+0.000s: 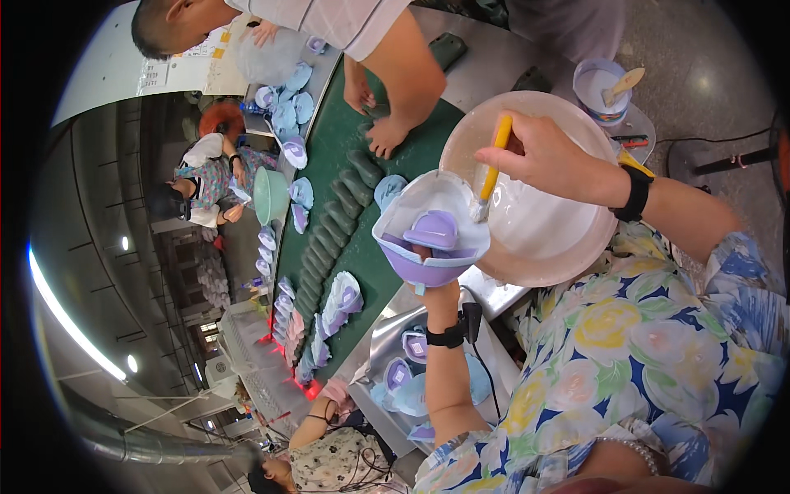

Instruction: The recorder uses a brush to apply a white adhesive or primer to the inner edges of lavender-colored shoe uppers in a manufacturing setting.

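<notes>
My left hand (439, 295) holds up a purple and pale blue shoe upper (420, 270) from below, its pale lining facing me. Most of that hand's fingers are hidden behind the upper. In my right hand (547, 158) is a paintbrush (491, 183) with a yellow handle, pinched between thumb and fingers. The bristles point down at the upper's right edge; whether they touch it I cannot tell. Under the brush and right forearm lies a wide pale basin (568, 272) with whitish liquid in it.
A green conveyor belt (395, 263) carries a row of dark shoe lasts (339, 216) and several uppers. Across it a co-worker's hands (387, 134) handle lasts. Below my left forearm, a metal tray (485, 329) holds more uppers. A tub (594, 72) with a brush stands at upper right.
</notes>
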Demonstrator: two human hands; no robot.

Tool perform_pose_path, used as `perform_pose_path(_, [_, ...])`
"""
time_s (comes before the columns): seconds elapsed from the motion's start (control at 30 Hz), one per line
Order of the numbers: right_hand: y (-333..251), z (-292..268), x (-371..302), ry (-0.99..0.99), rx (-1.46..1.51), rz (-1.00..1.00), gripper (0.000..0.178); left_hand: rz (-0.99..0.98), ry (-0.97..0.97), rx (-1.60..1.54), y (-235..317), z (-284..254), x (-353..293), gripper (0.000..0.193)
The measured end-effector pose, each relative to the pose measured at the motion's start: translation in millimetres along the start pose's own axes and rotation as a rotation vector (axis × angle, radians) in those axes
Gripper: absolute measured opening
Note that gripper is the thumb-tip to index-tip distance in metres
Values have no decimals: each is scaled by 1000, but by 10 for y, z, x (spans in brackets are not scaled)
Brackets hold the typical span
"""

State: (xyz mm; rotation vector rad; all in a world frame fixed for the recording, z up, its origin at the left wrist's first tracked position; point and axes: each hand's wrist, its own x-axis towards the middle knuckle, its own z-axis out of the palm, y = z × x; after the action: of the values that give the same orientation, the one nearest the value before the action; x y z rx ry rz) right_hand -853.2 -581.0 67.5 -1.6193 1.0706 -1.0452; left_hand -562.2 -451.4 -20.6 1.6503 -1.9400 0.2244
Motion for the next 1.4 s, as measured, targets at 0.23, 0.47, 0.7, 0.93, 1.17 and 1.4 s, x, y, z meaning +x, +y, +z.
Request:
perform_pose_path(0.23, [23, 147, -121, -32, 101, 132, 39, -347, 352, -688, 308, 136, 241, 44])
perform_pose_path(0.47, [-52, -55, -60, -193, -31, -165, 25, -464, 278, -885, 68, 109, 230, 38])
perform_pose_path(0.7, [106, 202, -45, -586, -563, -866, 13, -534, -302, -841, 145, 150, 230, 38])
perform_pose_path(0.93, [-195, -91, 52, -541, -593, -874, 12, -932, -288, -1655, 158, 273, 87, 34])
perform_pose_path(1.17, [-283, -153, -75, -415, 127, -731, 20, -925, -519, -1687, 409, 283, -80, 33])
perform_pose_path(1.4, [-181, 117, 77, -417, -40, -925, 20, -1056, -462, -1796, 531, 318, -105, 36])
